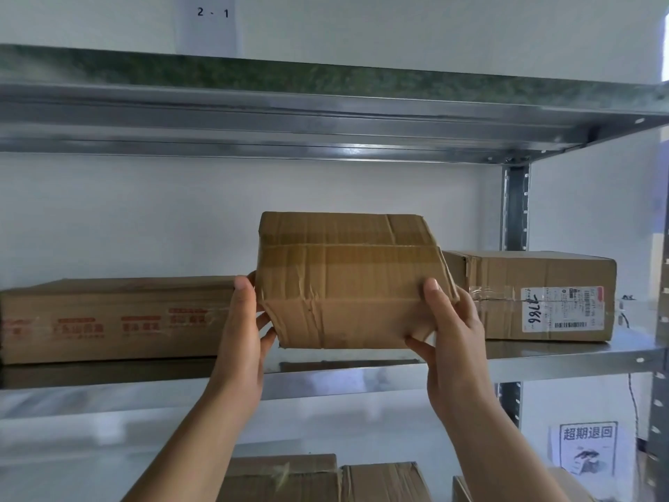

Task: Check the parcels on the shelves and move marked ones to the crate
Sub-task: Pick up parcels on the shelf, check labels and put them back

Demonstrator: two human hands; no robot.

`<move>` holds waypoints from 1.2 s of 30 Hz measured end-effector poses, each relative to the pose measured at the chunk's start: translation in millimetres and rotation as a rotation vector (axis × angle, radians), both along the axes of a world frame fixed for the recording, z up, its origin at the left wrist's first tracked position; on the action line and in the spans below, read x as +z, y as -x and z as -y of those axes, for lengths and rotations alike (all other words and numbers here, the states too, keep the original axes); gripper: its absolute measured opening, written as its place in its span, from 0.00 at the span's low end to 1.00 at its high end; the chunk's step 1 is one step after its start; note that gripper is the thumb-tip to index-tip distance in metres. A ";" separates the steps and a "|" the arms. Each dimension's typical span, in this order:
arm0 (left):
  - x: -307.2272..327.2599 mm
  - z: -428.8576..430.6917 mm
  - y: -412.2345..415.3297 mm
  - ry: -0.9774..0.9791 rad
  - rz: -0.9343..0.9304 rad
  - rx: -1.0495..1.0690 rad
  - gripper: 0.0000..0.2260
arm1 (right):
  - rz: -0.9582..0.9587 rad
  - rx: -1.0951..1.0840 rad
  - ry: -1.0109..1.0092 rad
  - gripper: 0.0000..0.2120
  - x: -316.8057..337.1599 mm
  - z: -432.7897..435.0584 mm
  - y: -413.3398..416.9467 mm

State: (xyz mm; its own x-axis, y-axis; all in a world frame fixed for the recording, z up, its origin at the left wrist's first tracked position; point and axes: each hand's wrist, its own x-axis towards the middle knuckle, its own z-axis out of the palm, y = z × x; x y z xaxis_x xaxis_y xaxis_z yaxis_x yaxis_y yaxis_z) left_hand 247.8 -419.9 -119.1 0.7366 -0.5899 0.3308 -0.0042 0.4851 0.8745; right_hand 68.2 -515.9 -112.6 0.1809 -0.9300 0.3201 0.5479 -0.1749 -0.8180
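A creased brown cardboard parcel, sealed with brown tape, is tilted up at the front of the metal shelf. My left hand grips its left end, thumb on the front face and fingers underneath. Its right end is held the same way by my right hand. No label or mark shows on the faces I can see. To the right stands a parcel with a white shipping label bearing handwritten digits. A long flat parcel with red print lies on the left. No crate is in view.
An upper metal shelf hangs overhead, under a paper tag reading 2-1. Several more cardboard boxes sit on the shelf below. A printed paper sign hangs at the lower right beside the shelf upright.
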 end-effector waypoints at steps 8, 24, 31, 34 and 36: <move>-3.3 -6.2 -3.6 0.069 0.039 -0.011 0.23 | 0.101 0.030 0.067 0.14 -7.3 3.0 4.5; -8.4 -1.3 -27.2 0.136 -0.006 -0.272 0.47 | 0.259 0.085 0.076 0.12 -19.2 20.4 5.2; -6.0 0.0 -20.5 0.110 0.003 -0.381 0.55 | 0.312 0.180 0.013 0.16 -21.1 35.1 3.7; -4.2 -1.8 -20.4 0.140 -0.020 -0.369 0.47 | 0.338 0.204 -0.036 0.17 -23.2 39.1 3.2; -3.6 -2.2 -21.2 0.159 -0.044 -0.381 0.42 | 0.357 0.228 -0.065 0.17 -24.6 40.5 3.2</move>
